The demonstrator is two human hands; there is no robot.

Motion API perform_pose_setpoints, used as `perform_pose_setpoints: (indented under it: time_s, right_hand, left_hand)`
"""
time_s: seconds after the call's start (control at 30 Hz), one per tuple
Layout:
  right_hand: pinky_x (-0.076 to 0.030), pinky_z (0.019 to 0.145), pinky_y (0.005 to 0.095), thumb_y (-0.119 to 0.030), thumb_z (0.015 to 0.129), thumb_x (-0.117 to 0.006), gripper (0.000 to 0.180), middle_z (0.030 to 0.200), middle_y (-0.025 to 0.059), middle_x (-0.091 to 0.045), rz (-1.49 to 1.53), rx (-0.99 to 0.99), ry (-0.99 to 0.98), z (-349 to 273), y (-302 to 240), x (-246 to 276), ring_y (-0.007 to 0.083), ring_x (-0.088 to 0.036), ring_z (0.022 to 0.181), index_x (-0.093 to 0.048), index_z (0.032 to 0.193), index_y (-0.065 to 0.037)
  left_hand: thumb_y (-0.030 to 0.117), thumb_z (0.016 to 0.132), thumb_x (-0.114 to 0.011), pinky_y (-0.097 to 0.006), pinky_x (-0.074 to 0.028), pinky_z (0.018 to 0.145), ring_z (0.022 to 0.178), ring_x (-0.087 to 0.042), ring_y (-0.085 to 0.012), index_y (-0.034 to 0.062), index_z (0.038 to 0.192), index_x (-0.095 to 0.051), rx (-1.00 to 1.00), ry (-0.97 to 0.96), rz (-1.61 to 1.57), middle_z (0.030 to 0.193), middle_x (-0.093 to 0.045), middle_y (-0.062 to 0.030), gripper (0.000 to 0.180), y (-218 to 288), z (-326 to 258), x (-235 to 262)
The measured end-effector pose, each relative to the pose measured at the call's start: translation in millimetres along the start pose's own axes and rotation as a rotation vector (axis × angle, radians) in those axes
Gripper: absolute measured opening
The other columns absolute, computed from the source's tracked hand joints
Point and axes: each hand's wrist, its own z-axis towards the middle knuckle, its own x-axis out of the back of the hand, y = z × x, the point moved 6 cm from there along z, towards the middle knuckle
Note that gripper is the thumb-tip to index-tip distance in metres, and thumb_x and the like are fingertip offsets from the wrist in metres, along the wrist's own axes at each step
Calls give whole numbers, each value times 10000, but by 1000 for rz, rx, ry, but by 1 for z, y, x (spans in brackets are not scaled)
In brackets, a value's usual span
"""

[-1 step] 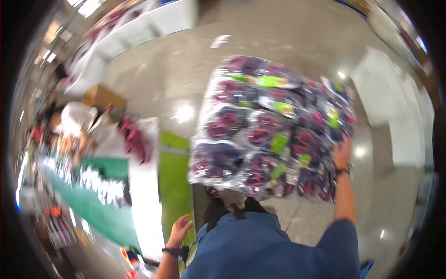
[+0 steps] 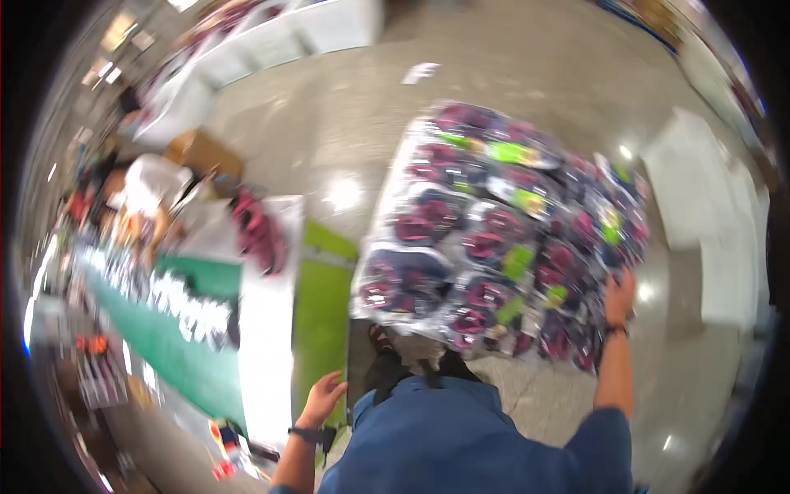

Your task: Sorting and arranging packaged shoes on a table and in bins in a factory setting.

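Observation:
Clear plastic bags of dark and pink items that look like shoes (image 2: pixel 424 222), several with bright green labels, lie in rows on a wide pale-edged stack in front of me. My right hand (image 2: pixel 619 298) reaches to the stack's right edge and rests against a bag there. Its fingertips are blurred against the plastic, so whether they grip is unclear. Low on the left, my left hand (image 2: pixel 323 397) is empty, its fingers loosely spread beside the green panel (image 2: pixel 321 305) at the table's end.
A white-edged table (image 2: pixel 270 354) with a green surface runs along my left, silvery packets (image 2: pixel 185 313) and pink shoes (image 2: pixel 259 230) on it. A cardboard box (image 2: pixel 204 155) and a seated person in white (image 2: pixel 156 183) are beyond. White bins (image 2: pixel 337 23) stand far left, white panels (image 2: pixel 691 177) at right.
The whole view has shifted, so the stack and table now appear farther right. My right hand is still at the stack's right edge; my left hand stays empty near the green panel.

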Motion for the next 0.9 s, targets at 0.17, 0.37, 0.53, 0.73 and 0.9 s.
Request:
perform_pose_setpoints:
  time_s: [0.17, 0.37, 0.53, 0.73, 0.9]
  right_hand:
    - [-516, 988, 416, -222, 1036, -575, 396, 1272, 215, -680, -66, -123, 102, -130, 71, 50, 341, -669, 1125, -634, 1340, 26]
    - [-563, 857, 442, -406, 890, -746, 500, 1101, 180, -745, -545, -526, -42, -282, 132, 58, 308, -724, 939, -708, 1259, -71]
    - [-560, 711, 350, -187, 964, -591, 319, 1001, 153, -714, 89, -1050, -139, -422, 8, 21, 265, -696, 867, -679, 1206, 2]
    - [-564, 698, 317, -179, 944, -668, 322, 940, 117, -720, 102, -499, -825, -426, -300, -47, 195, -710, 818, -681, 1212, 0]
    - [-549, 756, 321, -173, 926, -699, 312, 930, 97, -723, 153, -312, -997, -431, -371, -83, 187, -696, 830, -693, 1185, 0]
  left_hand:
    - [393, 939, -738, -362, -563, 884, 986, -721, -255, -13, 1360, -608, -120, 159, 81, 1058, -745, -183, 599, -52, 43, 77]
    - [390, 889, -772, -412, -547, 910, 1023, -694, -331, -1, 1333, -626, -71, 400, 136, 1119, -725, -221, 609, -118, 122, 230]
    - [322, 825, -793, -471, -477, 1019, 1147, -607, -391, 44, 1233, -676, -256, 1138, 448, 1181, -673, -220, 508, -122, 145, 408]
    - [598, 743, -808, -439, -425, 1130, 1320, -561, -412, -12, 1413, -581, 130, 705, 164, 1391, -605, -284, 934, -200, 195, 494]
    - [392, 688, -928, -375, -518, 1012, 1143, -684, -285, -39, 1358, -612, 98, 477, -33, 1255, -708, -194, 857, -204, 207, 490]
